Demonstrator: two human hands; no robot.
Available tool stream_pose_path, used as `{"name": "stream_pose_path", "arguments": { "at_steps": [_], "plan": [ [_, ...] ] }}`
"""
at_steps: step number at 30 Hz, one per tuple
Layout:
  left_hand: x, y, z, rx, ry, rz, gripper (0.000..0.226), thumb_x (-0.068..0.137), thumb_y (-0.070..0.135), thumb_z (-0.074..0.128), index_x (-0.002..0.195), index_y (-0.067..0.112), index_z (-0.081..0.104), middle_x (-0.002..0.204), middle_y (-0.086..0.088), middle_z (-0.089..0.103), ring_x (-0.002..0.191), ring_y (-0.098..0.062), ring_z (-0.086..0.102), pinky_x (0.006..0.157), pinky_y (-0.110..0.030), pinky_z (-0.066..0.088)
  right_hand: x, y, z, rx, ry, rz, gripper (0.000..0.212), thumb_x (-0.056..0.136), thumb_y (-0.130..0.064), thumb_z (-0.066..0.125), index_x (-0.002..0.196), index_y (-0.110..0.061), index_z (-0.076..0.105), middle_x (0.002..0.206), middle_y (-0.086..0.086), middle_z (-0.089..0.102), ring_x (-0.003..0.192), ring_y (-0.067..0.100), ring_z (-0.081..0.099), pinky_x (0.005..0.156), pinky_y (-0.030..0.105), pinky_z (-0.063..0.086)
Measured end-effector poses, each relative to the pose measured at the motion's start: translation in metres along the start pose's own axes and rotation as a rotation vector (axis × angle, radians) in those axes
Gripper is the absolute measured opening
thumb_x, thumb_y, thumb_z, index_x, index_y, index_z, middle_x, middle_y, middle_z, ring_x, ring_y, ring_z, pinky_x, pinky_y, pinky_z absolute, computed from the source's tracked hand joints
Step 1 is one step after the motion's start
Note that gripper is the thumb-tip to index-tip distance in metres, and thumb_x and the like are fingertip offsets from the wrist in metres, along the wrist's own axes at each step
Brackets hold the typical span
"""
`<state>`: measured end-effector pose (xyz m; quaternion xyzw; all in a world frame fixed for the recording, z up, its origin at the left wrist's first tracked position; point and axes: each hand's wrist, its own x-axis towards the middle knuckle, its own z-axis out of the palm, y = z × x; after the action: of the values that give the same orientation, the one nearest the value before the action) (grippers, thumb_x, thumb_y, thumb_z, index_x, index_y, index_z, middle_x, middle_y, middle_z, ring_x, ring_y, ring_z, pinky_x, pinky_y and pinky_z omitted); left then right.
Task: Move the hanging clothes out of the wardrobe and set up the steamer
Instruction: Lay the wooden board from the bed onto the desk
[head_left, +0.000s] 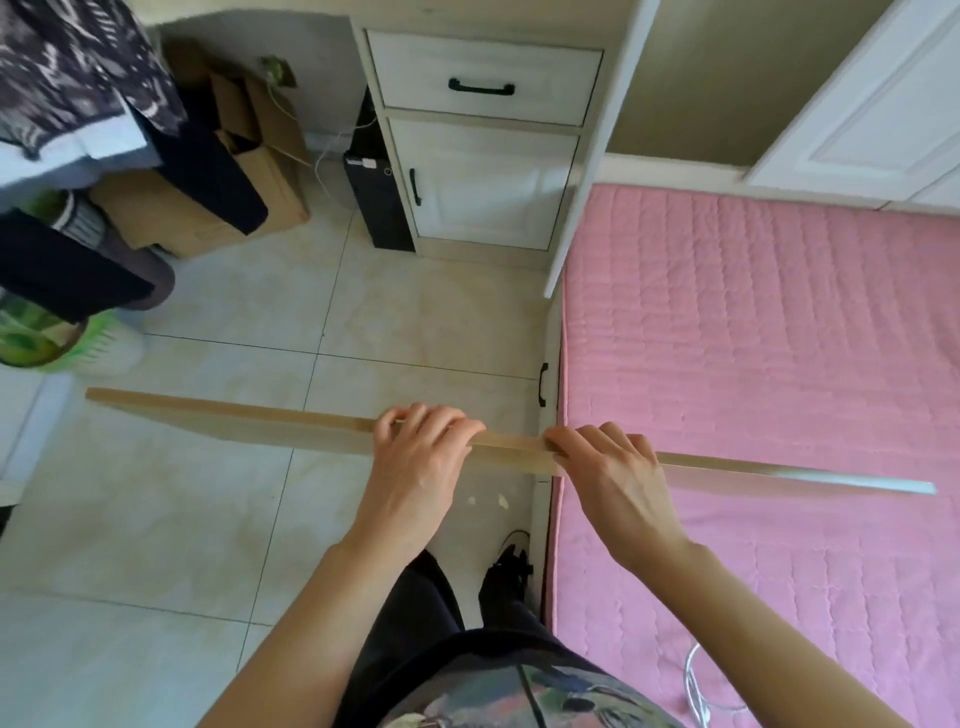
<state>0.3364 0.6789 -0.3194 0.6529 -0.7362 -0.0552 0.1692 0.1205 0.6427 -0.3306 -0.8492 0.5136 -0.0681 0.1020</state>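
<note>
Carrying the wooden board (260, 423) — left hand (421, 460) and right hand (618, 483), fingers clamped over its edge; 2 grips central; best kept level.

Matt wooden board (249, 418) (edge-on), glossy tiled floor (208, 499), quilted pink cloth mattress (753, 338)

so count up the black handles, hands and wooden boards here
black handles: 3 (drawer handle, cabinet door handle, bed-side handle)
hands: 2 (left hand, right hand), both gripping the board
boards: 1
total: 6
</note>
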Motion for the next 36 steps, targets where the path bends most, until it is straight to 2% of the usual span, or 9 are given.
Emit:
{"name": "stream_pose_path", "arguments": {
  "at_steps": [6, 12, 20, 28, 36],
  "plan": [
    [-0.018, -0.068, -0.034, -0.036, -0.002, -0.064, 0.021, 0.084, 0.012, 0.067, 0.102, 0.022, 0.064, 0.098, 0.010, 0.060, 0.091, -0.017, 0.055, 0.088, -0.033, 0.028, 0.036, -0.071, -0.005, 0.004, 0.048, -0.065, 0.035, 0.077, -0.011, 0.075, 0.104, -0.026, 0.060, 0.083, -0.009, 0.064, 0.073, 0.021, 0.055, 0.067, 0.032, 0.038],
    [-0.025, -0.144, -0.075, -0.083, -0.036, -0.115, 0.019, 0.091, 0.020, 0.052, 0.105, 0.020, 0.065, 0.100, 0.009, 0.059, 0.095, -0.017, 0.055, 0.091, -0.035, 0.029, 0.084, -0.145, -0.002, -0.008, 0.059, -0.118, 0.033, 0.078, -0.013, 0.076, 0.105, -0.026, 0.062, 0.082, -0.008, 0.065, 0.072, 0.020, 0.056, 0.065, 0.033, 0.043],
    [-0.018, -0.234, -0.118, -0.084, 0.014, -0.126, 0.024, 0.093, 0.025, 0.043, 0.109, 0.025, 0.060, 0.103, 0.013, 0.057, 0.098, -0.013, 0.050, 0.093, -0.031, 0.025, 0.150, -0.222, 0.004, 0.028, 0.064, -0.149, 0.020, 0.088, -0.017, 0.065, 0.105, -0.027, 0.062, 0.081, -0.010, 0.065, 0.071, 0.018, 0.057, 0.064, 0.030, 0.040],
    [0.026, -0.297, -0.148, -0.032, 0.041, -0.115, 0.025, 0.093, 0.025, 0.044, 0.110, 0.026, 0.061, 0.103, 0.014, 0.057, 0.098, -0.012, 0.051, 0.094, -0.030, 0.025, 0.224, -0.258, -0.003, 0.103, 0.040, -0.150, 0.014, 0.093, -0.021, 0.057, 0.105, -0.026, 0.061, 0.080, -0.009, 0.066, 0.072, 0.018, 0.057, 0.064, 0.034, 0.044],
    [0.105, -0.342, -0.161, -0.017, 0.047, -0.109, 0.026, 0.094, 0.027, 0.041, 0.109, 0.026, 0.062, 0.101, 0.013, 0.057, 0.098, -0.011, 0.050, 0.094, -0.028, 0.023, 0.314, -0.257, -0.012, 0.134, 0.037, -0.147, 0.014, 0.094, -0.022, 0.057, 0.105, -0.028, 0.060, 0.080, -0.010, 0.066, 0.073, 0.018, 0.056, 0.066, 0.036, 0.046]
  ]
}}
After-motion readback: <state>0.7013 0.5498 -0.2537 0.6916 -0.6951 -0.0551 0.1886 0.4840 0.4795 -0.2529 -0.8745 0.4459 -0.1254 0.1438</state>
